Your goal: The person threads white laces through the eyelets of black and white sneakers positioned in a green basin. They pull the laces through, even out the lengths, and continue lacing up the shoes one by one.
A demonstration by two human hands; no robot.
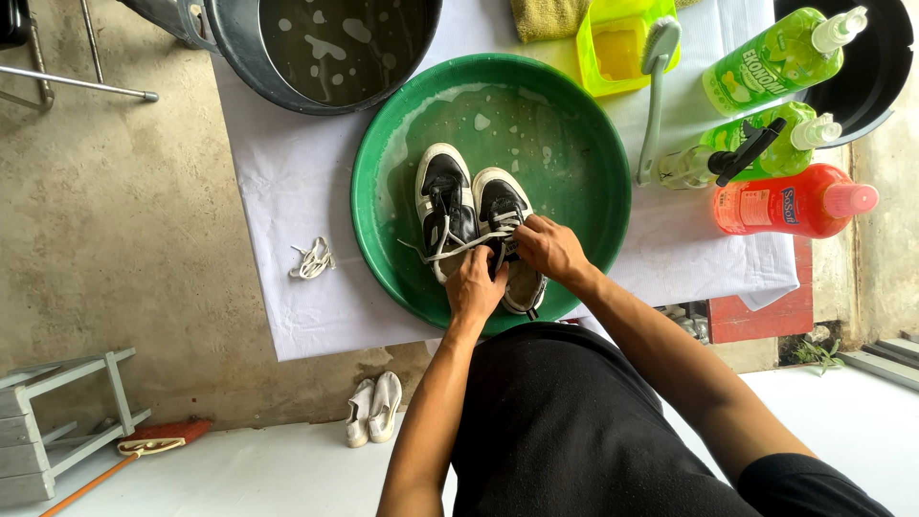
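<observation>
Right hand (548,248), centre of frame: fingers curled and pinched on the lace (458,247) over the right shoe (504,215). Left hand (476,286), just below and left of it: closed over the heel end of the left shoe (445,196), touching the right shoe as well; how tightly it grips cannot be told. Shoes: one pair, black and white, side by side and touching, toes toward the top of frame, lying in the lower half of the green basin (565,124). Basin: round, wet, flecks of foam, on the white-covered worktop (287,182). Loose lace (312,259): bundled on the cloth, left of the basin, apart from it. Grey bucket (239,57): upper left, holding dark soapy water, beside the basin rim. Brush (655,86): long handle, upper right, head resting in a yellow-green tub (603,48). Bottles: two green (771,62), one red (785,203), lying at right edge. Insoles (373,408): white pair on the floor, lower left of centre.
</observation>
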